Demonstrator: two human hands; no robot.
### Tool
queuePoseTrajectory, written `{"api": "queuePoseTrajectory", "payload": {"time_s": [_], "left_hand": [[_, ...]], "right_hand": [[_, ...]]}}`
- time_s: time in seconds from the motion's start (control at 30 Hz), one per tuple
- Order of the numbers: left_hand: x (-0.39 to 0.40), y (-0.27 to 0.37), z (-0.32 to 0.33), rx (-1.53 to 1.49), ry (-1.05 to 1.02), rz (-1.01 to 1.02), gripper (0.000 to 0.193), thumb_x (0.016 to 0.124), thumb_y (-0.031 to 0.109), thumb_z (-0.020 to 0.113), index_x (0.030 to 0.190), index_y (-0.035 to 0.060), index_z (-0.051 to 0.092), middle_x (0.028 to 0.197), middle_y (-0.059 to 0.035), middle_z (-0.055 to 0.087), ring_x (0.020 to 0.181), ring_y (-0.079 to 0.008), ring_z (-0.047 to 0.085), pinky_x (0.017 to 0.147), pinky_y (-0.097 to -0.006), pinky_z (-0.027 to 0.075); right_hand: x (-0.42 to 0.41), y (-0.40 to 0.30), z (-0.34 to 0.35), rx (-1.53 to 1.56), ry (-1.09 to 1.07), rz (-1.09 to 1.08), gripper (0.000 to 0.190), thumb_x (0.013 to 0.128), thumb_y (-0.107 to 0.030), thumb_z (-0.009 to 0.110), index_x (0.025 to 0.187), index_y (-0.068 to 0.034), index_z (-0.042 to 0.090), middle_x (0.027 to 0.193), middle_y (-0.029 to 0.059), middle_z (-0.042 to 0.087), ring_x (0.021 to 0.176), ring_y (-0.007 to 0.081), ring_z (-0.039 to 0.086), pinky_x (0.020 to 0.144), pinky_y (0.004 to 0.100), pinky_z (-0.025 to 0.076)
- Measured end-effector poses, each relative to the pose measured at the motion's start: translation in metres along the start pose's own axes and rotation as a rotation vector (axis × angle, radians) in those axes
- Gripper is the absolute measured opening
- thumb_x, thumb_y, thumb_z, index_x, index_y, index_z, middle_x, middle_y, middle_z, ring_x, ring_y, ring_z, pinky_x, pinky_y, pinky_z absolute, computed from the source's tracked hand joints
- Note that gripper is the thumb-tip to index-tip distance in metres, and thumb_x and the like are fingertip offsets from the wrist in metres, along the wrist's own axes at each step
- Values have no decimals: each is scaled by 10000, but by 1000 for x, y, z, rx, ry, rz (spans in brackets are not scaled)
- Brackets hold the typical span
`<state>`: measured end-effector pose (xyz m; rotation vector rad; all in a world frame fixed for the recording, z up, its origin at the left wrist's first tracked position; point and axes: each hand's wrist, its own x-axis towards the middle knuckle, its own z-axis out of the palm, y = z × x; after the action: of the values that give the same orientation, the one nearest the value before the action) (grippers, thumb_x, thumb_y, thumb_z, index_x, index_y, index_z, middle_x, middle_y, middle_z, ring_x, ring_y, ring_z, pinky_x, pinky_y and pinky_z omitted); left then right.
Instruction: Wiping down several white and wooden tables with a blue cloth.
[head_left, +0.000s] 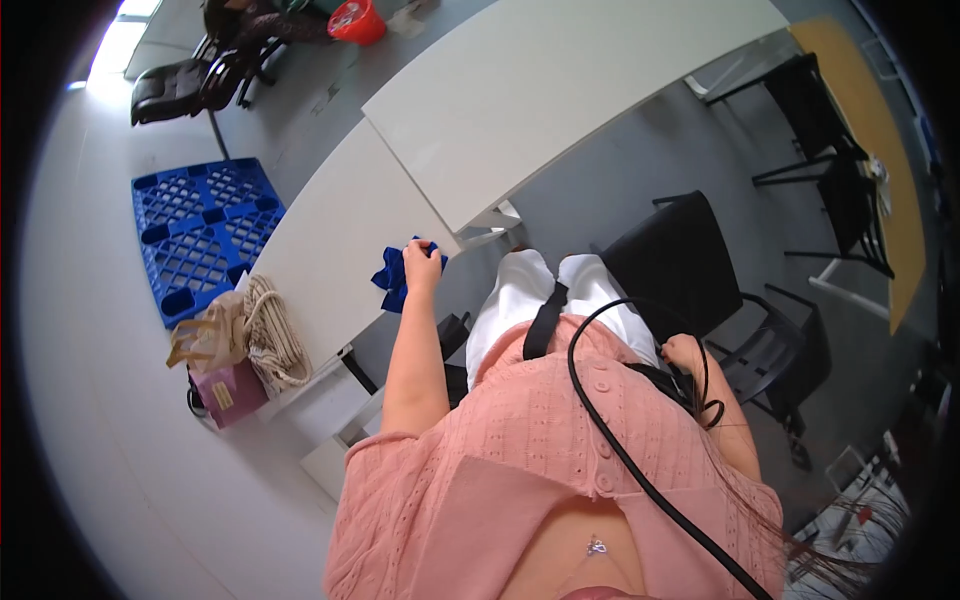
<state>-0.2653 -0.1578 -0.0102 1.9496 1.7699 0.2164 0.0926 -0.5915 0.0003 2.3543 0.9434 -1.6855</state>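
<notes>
A crumpled blue cloth (391, 279) lies at the near edge of the white table (337, 225), close to the joint with a second white table. My left hand (422, 262) is closed on it, and part of the cloth shows on both sides of the fingers. My right hand (681, 351) hangs low beside my right hip, near a black chair, with its fingers curled. Whether it holds anything cannot be told. A black cable (600, 420) loops across my chest towards the right forearm.
A coil of rope (274, 330), a beige bag (217, 330) and a purple bag (232, 394) sit at the table's left end. Blue plastic pallet (202, 232) beyond. Black chair (671, 262) at my right; more chairs by a wooden table (896, 202). A person sits near a red bucket (358, 21).
</notes>
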Motion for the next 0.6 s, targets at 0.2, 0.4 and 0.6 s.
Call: {"api": "queuePoseTrajectory", "payload": {"time_s": [0.2,0.4,0.6], "left_hand": [[8,-14,-7,-7,-70,124,263,743,135,673,944,-6,581,840,-132,555,775,-256,550,721,-351,466],[11,-9,-23,-21,-209,157,243,772,124,668,954,3,563,854,-132,533,774,-261,534,727,-355,458],[18,-8,-30,-25,-316,166,250,767,145,686,944,11,572,831,-112,543,735,-237,540,695,-336,464]], "right_hand": [[-46,-43,30,-234,-304,-320,310,797,-268,544,912,-15,684,950,246,638,928,405,615,816,464,486],[-96,-31,102,-94,-200,-218,311,796,-269,552,928,-18,678,961,242,638,934,406,612,814,464,485],[-131,-35,178,46,-65,-128,313,794,-271,561,948,-22,672,974,237,638,941,407,607,811,463,483]]}}
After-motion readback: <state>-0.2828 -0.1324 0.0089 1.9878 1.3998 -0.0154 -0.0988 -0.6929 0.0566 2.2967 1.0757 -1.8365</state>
